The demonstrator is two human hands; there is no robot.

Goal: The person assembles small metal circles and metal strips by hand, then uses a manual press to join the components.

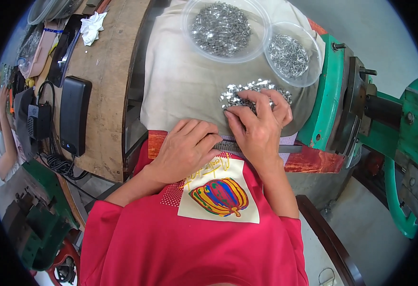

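My left hand (190,145) is closed at the left end of a narrow, dark grey ridged metal strip (230,147), its thumb and forefinger bent round that end. The strip lies along the near edge of the work surface, just in front of my body. My right hand (261,126) is over a loose pile of small shiny metal pieces (230,97). Its thumb and forefinger tips come together at the near left side of the pile, while the other fingers curl over the pieces. Anything between those tips is too small to make out.
A large clear tub (221,31) and a smaller one (289,56) of metal pieces stand on a beige cloth (171,71). A green machine (328,90) is at right. On the wooden table (106,71) at left lies a black box (75,114). Another person's arm (6,133) shows far left.
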